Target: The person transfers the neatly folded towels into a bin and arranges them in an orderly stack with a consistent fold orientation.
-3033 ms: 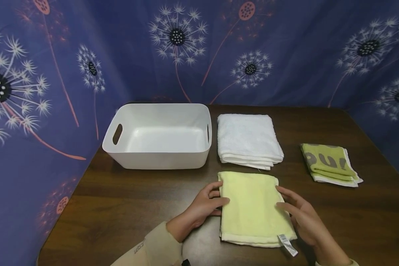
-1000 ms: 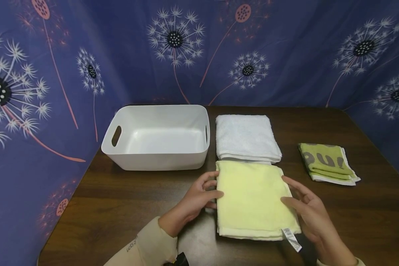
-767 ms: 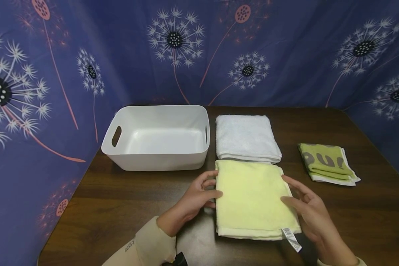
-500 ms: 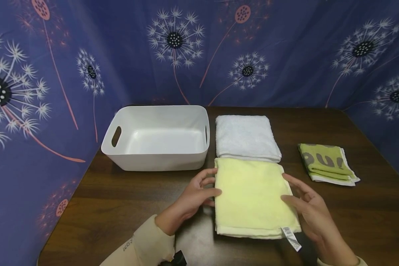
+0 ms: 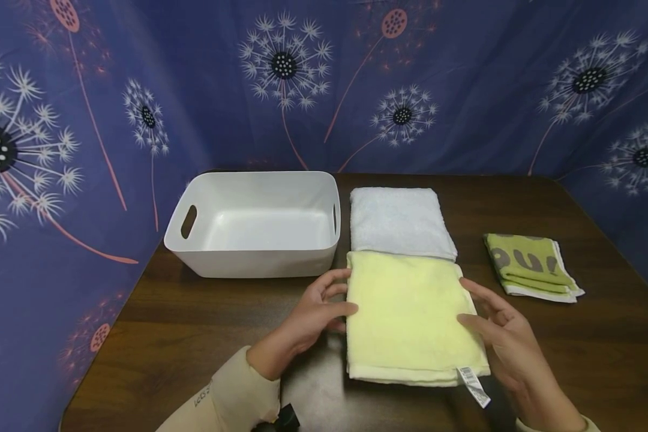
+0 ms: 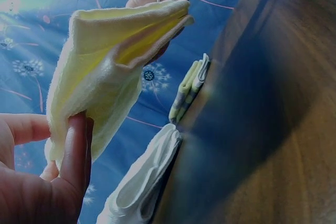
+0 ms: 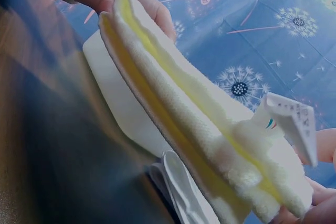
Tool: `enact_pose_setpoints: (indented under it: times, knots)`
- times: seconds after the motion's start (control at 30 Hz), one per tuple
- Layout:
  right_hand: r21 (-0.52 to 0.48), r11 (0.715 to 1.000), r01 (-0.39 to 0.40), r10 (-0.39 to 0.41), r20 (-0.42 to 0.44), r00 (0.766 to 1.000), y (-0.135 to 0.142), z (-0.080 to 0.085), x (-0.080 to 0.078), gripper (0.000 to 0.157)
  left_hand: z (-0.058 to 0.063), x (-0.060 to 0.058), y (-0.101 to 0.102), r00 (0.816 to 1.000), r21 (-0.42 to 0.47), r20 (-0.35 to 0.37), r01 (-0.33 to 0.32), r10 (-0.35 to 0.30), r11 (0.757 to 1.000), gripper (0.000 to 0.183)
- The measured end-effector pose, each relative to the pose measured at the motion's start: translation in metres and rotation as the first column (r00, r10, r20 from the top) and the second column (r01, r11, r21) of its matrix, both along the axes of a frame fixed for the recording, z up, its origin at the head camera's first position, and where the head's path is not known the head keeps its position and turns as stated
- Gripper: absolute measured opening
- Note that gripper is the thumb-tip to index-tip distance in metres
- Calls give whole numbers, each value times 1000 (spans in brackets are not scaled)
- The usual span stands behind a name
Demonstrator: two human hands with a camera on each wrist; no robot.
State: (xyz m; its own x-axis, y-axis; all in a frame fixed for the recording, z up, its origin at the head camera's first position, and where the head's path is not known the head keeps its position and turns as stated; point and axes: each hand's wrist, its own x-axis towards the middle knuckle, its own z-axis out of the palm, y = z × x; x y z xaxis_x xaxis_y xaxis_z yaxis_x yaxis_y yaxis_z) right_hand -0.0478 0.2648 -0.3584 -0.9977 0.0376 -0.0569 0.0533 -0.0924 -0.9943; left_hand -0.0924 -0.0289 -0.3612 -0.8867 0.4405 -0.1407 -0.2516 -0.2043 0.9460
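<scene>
A folded pale yellow towel (image 5: 405, 312) is held between both hands, lifted off the table as the wrist views show. My left hand (image 5: 315, 312) grips its left edge, thumb on top and fingers beneath. On the opposite edge my right hand (image 5: 504, 342) pinches the towel the same way. A white label (image 5: 473, 387) hangs from the near right corner. Just beyond, a folded white towel (image 5: 402, 219) lies on the table, its near edge overlapped by the yellow one in the head view. The right wrist view shows the folded layers of the yellow towel (image 6: 100, 77) from the side as well.
A white plastic bin (image 5: 264, 261) with handle holes stands at the back left, nothing inside it. To the right lies a folded green towel (image 5: 531, 264) with grey lettering. The dark wooden table (image 5: 194, 336) meets a blue dandelion-print cloth (image 5: 464, 72) behind.
Both hands have raised the yellow towel and moved it away from me, towards the white towel, whose near edge it now covers in the head view. Bin and green towel stay put.
</scene>
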Motion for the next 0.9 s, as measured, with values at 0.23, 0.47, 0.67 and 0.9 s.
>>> enact_pose_setpoints:
  times: [0.23,0.47,0.67,0.9]
  knots:
    - [36,999,20,-20,9,1000,0,5,0,55,4,-1,-2,1000,13,-14,9,-8,1000,60]
    - [-8,1000,7,-7,-23,1000,-2,10,0,54,9,-2,-2,1000,58,-24,-1,2,998,61]
    - [-71,997,-13,11,-23,1000,-4,14,1,56,12,-2,-2,1000,78,-30,-2,4,997,62]
    - [-103,994,-22,18,-40,999,-7,20,0,55,15,-3,-3,998,115,-55,-14,20,993,62]
